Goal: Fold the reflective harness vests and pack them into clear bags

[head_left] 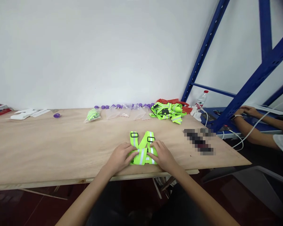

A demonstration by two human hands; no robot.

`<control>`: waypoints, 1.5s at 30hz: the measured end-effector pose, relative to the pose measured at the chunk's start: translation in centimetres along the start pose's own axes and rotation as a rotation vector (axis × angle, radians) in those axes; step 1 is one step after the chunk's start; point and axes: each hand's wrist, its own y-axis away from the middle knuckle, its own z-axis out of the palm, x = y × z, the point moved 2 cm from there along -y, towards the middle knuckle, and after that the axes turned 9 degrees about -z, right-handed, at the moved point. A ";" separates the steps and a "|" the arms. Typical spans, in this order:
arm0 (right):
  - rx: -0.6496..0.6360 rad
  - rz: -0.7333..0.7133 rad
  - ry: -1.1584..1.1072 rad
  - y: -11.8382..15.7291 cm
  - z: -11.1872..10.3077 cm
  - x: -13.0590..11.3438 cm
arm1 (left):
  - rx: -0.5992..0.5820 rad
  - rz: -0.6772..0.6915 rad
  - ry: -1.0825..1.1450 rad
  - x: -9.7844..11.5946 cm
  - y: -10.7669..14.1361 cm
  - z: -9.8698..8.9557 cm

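A neon yellow-green reflective strap harness (141, 156) with black buckles lies partly folded near the front edge of the wooden table (61, 150). My left hand (121, 157) rests at its left side, thumb and fingers apart and touching the straps. On the right side my right hand (163, 155) touches the straps too, its thumb and fingers spread. The two upper strap loops with their black slides point away from me. Parts of the harness's sides are hidden under my fingers.
Behind are a bagged green bundle (92, 115), clear plastic bags (124, 111), several purple items and a green strap pile (167, 110). At right stand a blue metal frame (240, 94), a bottle (202, 99) and another person's arms (252, 125). A blurred dark object (199, 141) lies nearer.
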 end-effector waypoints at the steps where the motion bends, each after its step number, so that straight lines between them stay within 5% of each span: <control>1: 0.013 -0.020 0.019 0.1 0.1 -0.2 | 0.005 0.015 0.002 0.1 0.6 0.0; 15: -0.047 -0.162 0.077 5.0 0.0 -3.3 | 0.012 0.015 -0.089 1.1 6.7 2.3; 22: 0.045 -0.208 0.028 6.6 -0.8 -4.5 | 0.014 0.027 -0.048 1.6 7.8 2.3; 31: -0.006 -0.021 -0.093 2.3 -1.7 -2.2 | 0.040 -0.128 0.114 1.5 2.8 0.6; 37: -0.024 -0.004 -0.010 -0.9 -1.5 -0.2 | 0.072 -0.255 0.178 0.3 -1.0 1.3; 45: -0.094 0.078 -0.044 -2.3 -0.1 2.1 | 0.064 -0.547 -0.108 -0.9 -3.3 2.5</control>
